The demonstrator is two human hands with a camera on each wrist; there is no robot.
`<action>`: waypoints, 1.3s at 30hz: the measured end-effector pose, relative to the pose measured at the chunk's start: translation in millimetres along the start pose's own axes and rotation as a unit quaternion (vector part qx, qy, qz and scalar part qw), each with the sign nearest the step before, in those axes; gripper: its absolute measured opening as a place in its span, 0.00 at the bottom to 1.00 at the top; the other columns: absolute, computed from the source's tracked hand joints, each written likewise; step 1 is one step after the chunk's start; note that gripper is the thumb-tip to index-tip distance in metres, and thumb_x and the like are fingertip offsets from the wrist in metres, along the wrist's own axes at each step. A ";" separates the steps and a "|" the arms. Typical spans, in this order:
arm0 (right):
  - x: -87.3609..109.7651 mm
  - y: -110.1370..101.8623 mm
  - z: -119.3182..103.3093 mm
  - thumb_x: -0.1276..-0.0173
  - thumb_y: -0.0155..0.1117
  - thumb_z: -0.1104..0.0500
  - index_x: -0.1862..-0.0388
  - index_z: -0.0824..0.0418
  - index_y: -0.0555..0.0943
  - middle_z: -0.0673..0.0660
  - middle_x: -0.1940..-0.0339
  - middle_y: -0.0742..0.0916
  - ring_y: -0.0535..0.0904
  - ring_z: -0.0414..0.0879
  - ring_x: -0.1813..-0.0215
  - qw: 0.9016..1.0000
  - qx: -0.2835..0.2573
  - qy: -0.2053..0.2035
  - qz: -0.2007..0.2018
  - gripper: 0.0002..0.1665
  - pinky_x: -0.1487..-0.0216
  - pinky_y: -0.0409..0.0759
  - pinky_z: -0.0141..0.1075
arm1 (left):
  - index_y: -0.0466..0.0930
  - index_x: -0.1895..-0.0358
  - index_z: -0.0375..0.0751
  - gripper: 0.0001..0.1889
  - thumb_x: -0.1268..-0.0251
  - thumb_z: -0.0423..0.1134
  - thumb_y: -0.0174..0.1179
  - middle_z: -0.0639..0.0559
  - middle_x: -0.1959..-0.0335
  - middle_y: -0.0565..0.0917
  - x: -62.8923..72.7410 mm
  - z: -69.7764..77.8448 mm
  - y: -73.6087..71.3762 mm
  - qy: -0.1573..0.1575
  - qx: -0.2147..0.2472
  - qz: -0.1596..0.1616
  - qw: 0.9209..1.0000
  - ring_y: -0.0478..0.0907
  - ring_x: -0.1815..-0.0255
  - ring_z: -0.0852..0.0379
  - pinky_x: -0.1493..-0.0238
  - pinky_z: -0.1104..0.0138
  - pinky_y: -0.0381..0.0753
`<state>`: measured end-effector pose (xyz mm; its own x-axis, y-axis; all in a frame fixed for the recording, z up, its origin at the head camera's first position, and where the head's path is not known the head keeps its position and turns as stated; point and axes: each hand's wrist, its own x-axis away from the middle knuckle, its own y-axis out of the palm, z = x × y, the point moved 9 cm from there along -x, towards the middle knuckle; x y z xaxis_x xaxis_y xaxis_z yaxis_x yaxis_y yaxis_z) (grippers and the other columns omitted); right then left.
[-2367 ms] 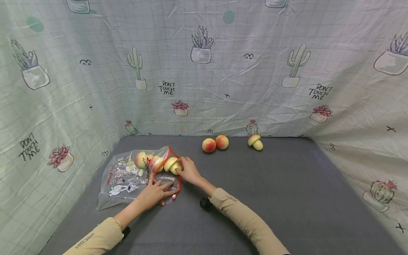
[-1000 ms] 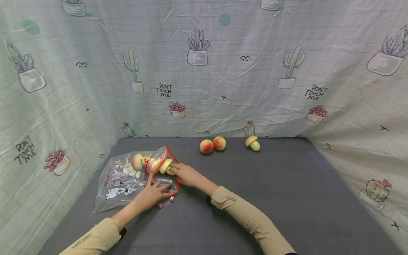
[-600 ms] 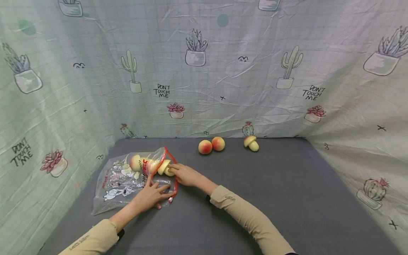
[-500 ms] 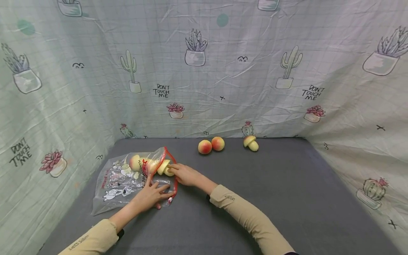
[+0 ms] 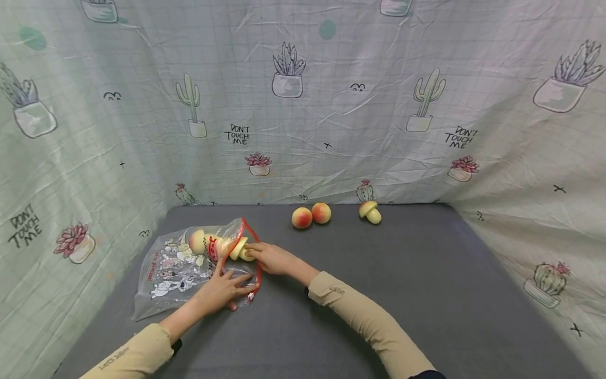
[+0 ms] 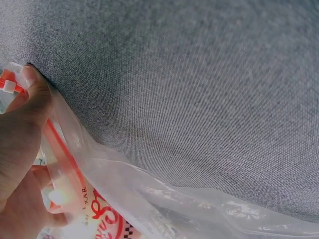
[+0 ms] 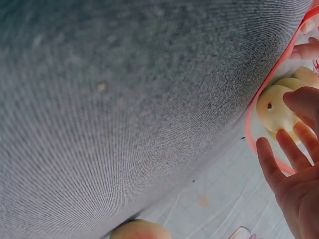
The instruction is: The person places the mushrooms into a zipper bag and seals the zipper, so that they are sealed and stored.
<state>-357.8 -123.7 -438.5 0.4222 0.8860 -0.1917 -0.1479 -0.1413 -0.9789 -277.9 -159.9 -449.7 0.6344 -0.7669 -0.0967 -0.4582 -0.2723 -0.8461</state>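
Observation:
A clear plastic zip bag (image 5: pixel 156 287) with a red zip and cartoon print lies on the left of the table. My left hand (image 5: pixel 220 291) holds its near edge at the mouth, fingers spread on the plastic; in the left wrist view the thumb (image 6: pixel 37 94) lies over the edge. Inside the bag are yellow-and-red pieces, including one at the back (image 5: pixel 198 241), partly hidden by print. A pale yellow toy mushroom (image 5: pixel 240 250) lies in the mouth. My right hand (image 5: pixel 273 259) touches its stem end (image 7: pixel 274 107) with outstretched fingers.
Two red-and-yellow toy peaches (image 5: pixel 302 218) (image 5: pixel 322 213) sit side by side at the back of the grey table (image 5: pixel 402 295). Another toy mushroom (image 5: pixel 370 212) lies to their right. A cactus-printed cloth (image 5: pixel 331 121) hangs behind and along both sides.
My right hand has moved left with the mushroom, which now lies farther inside the bag's mouth. The left hand stays on the bag. The whole head view has shifted slightly.

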 end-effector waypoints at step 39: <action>-12.8 8.8 -1.8 0.36 0.53 0.58 0.33 0.49 0.61 0.50 0.32 0.64 0.64 0.44 0.34 0.996 0.082 0.004 -0.039 0.31 0.48 0.74 0.42 | 0.69 0.42 0.68 0.37 0.69 0.63 0.54 0.59 0.44 0.76 -0.7 -1.5 -1.8 -0.010 0.017 -0.004 1.000 0.77 0.55 0.49 0.47 0.30 0.48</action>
<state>-362.9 -137.0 -444.8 0.4454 0.8878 -0.1161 -0.2573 0.0027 -0.9663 -278.4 -159.8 -447.3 0.6506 -0.7527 -0.1008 -0.4320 -0.2577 -0.8642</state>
